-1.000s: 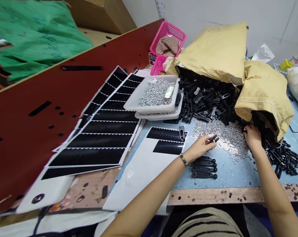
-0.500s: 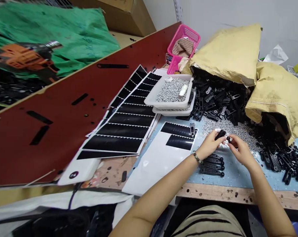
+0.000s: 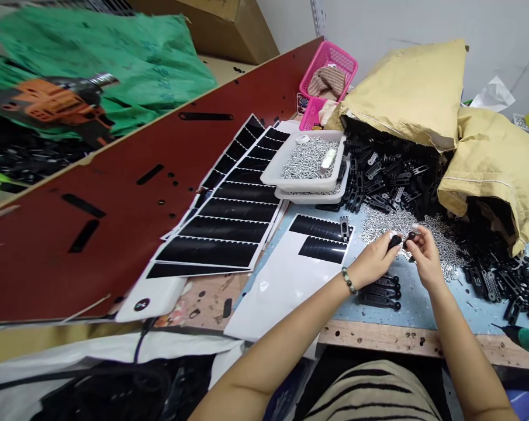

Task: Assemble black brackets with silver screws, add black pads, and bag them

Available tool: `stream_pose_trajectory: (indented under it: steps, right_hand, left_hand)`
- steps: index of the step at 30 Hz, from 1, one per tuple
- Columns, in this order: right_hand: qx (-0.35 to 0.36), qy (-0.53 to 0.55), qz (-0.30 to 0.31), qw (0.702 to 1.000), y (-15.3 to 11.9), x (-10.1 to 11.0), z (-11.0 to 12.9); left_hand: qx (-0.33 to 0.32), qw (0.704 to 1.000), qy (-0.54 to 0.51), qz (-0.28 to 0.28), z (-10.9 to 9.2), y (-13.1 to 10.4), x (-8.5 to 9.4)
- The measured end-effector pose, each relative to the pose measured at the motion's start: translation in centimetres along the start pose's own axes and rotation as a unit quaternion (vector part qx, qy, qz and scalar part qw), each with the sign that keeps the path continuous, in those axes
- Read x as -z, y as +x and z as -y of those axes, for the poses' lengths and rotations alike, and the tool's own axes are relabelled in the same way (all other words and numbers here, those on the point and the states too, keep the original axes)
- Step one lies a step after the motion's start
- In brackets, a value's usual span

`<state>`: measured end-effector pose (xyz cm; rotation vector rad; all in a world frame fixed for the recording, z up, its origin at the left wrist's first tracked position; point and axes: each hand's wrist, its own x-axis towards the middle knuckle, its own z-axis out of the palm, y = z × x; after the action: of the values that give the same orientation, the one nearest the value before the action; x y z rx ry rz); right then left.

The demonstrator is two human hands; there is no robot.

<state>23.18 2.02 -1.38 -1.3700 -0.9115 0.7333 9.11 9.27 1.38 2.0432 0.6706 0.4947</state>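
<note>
My left hand [image 3: 375,257] is closed on a black part [image 3: 394,241], held just over the front of the loose silver screws [image 3: 384,222]. Close to its right, my right hand [image 3: 425,257] pinches a small dark piece [image 3: 410,237] between thumb and fingers. The two hands are a little apart. Below my left hand, several assembled black parts [image 3: 379,295] lie side by side on the blue mat [image 3: 413,310]. One loose part [image 3: 344,228] rests on the black sticker sheet [image 3: 321,248] to the left.
White trays of screws [image 3: 275,175] stand behind the sticker sheets [image 3: 229,213]. Two yellow sacks [image 3: 404,88] spill black parts at the back right. A green-handled tool [image 3: 525,338] is at the right edge. The red board [image 3: 128,234] runs along the left.
My right hand has turned more upright, its fingers raised beside the left. The green-handled tool has come into view at the right. The whole view has shifted slightly.
</note>
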Motion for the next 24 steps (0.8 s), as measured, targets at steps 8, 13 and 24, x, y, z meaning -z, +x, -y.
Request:
stream_pose_trajectory:
  steps: [8,13,24]
  right_hand:
    - [0.007,0.022,-0.023,0.999,-0.2,-0.5,0.6]
    - [0.053,0.017,-0.069,0.996,-1.0,-1.0,0.4]
    - [0.022,-0.221,0.037,0.974,-2.2,0.8,-2.3]
  left_hand:
    - [-0.04,0.994,0.098,-0.003,0.3,0.1,0.2]
    - [-0.082,0.987,0.141,0.009,0.0,0.3,0.8]
    - [0.061,0.988,0.111,0.091,2.0,0.4,3.0]
